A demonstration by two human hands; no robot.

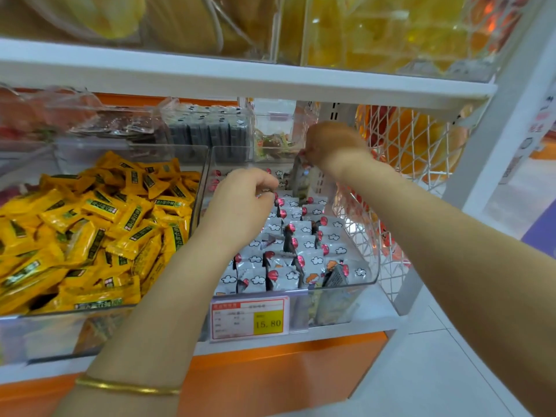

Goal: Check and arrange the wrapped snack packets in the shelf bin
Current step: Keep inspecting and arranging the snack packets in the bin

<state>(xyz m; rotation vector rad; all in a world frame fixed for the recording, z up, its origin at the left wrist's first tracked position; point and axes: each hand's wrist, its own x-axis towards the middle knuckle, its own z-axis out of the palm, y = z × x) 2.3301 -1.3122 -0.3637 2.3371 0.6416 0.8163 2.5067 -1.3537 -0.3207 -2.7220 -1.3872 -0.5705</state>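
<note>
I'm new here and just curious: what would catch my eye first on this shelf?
Bright yellow wrapped snack packets heap up in the clear plastic bin at left. Beside it, the left hand curls over rows of white cloud-printed packets; the right hand pinches one pale wrapped packet at the back.

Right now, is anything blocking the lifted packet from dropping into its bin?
Nothing visible does. The right hand pinches the packet above the open back of the clear bin; the left hand sits to its side.
</note>
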